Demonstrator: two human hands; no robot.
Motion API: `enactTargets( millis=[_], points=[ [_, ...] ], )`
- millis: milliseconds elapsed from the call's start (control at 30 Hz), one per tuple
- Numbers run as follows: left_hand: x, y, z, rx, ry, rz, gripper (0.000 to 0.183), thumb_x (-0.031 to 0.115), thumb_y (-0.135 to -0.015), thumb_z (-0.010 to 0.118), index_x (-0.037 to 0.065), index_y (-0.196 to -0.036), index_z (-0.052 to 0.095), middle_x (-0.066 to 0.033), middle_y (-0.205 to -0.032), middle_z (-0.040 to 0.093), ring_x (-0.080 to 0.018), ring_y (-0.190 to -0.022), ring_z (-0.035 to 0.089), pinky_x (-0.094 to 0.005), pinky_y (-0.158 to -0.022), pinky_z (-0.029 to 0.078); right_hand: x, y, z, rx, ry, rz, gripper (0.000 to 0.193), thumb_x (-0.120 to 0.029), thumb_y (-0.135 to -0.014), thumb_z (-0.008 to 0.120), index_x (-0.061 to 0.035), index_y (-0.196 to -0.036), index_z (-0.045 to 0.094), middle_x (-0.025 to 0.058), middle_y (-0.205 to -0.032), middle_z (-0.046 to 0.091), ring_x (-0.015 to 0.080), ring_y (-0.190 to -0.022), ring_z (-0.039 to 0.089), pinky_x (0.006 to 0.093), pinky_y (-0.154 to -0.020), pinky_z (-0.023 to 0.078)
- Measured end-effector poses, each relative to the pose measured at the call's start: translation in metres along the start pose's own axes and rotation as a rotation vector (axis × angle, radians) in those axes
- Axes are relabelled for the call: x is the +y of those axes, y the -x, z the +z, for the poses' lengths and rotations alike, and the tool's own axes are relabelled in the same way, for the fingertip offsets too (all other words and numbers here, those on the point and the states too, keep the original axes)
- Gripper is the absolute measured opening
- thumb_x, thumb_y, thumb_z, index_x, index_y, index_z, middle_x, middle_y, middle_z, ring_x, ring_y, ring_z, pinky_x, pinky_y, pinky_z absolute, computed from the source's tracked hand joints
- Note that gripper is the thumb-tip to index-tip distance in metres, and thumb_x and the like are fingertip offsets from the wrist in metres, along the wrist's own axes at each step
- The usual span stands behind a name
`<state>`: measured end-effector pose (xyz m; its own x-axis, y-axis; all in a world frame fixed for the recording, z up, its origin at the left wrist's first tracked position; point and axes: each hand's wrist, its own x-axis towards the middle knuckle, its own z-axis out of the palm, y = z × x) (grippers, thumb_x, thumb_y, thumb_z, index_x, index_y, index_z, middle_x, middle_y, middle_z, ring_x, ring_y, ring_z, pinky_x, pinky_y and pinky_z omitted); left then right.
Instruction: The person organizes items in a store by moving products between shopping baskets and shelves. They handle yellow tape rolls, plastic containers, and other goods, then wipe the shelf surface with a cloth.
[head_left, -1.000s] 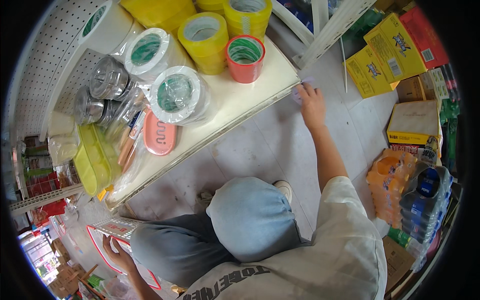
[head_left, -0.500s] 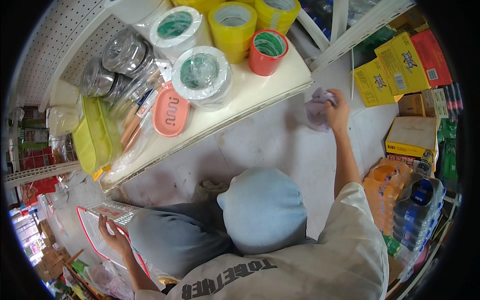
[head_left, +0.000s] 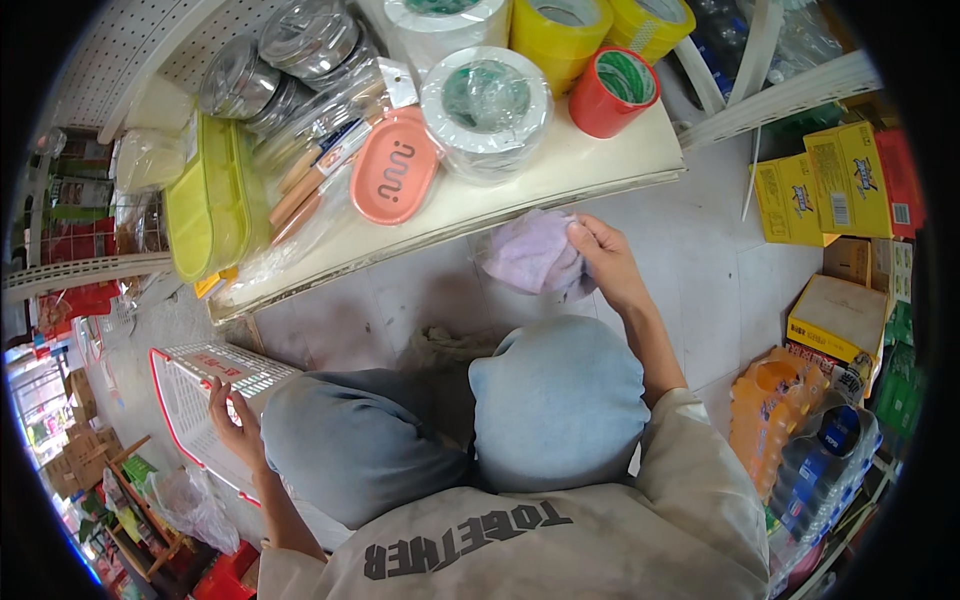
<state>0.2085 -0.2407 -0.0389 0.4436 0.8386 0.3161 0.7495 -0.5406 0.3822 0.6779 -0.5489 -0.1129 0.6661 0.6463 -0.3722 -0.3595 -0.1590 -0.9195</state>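
A crumpled pale purple cloth (head_left: 535, 252) hangs from my right hand (head_left: 605, 262), its fingers and thumb closed on one side of it. It is just off the front edge of the cream shelf (head_left: 590, 170), above the tiled floor. My left hand (head_left: 236, 428) is beside my left knee, with fingers stretched and apart. Next to it is a white plastic basket (head_left: 200, 400) with a red rim; I cannot tell whether the fingers touch it.
On the shelf are a pink oval dish (head_left: 395, 165), white tape rolls (head_left: 487, 115), a red tape roll (head_left: 614, 92), yellow tape rolls (head_left: 560, 45) and a lime-green container (head_left: 212, 200). Yellow boxes (head_left: 850, 180) and packed drinks (head_left: 775, 400) line the right side. A grey-green cloth (head_left: 445, 348) lies on the floor.
My right hand has moved left with the purple cloth, from the shelf's right end to in front of its middle. My left hand stays by the basket. The view has shifted slightly.
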Motion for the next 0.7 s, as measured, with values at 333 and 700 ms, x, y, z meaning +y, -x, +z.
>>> enactTargets(
  millis=[333,700],
  points=[
    [0.028,-0.012,0.014,0.040,0.053,0.032,0.019,0.009,-0.098,0.060,0.001,-0.115,0.063,-0.0170,-0.132,0.061,-0.0295,-0.124,0.057,-0.0408,-0.108,0.040,-0.009,0.002,-0.011,0.147,-0.039,0.159,0.032,-0.029,-0.102,0.058,0.0007,-0.107,0.068,0.0037,-0.096,0.068,0.0112,-0.085,0.061,0.0270,-0.079,0.050],
    [0.018,-0.009,0.023,0.031,0.120,-0.006,0.019,0.009,-0.097,0.061,0.003,-0.115,0.063,-0.0165,-0.133,0.061,-0.0299,-0.124,0.057,-0.0397,-0.106,0.041,0.020,-0.030,0.047,0.063,-0.483,0.553,0.023,-0.021,-0.096,0.063,0.0010,-0.104,0.066,0.0122,-0.094,0.069,0.0206,-0.078,0.066,0.0323,-0.062,0.053]
  ],
)
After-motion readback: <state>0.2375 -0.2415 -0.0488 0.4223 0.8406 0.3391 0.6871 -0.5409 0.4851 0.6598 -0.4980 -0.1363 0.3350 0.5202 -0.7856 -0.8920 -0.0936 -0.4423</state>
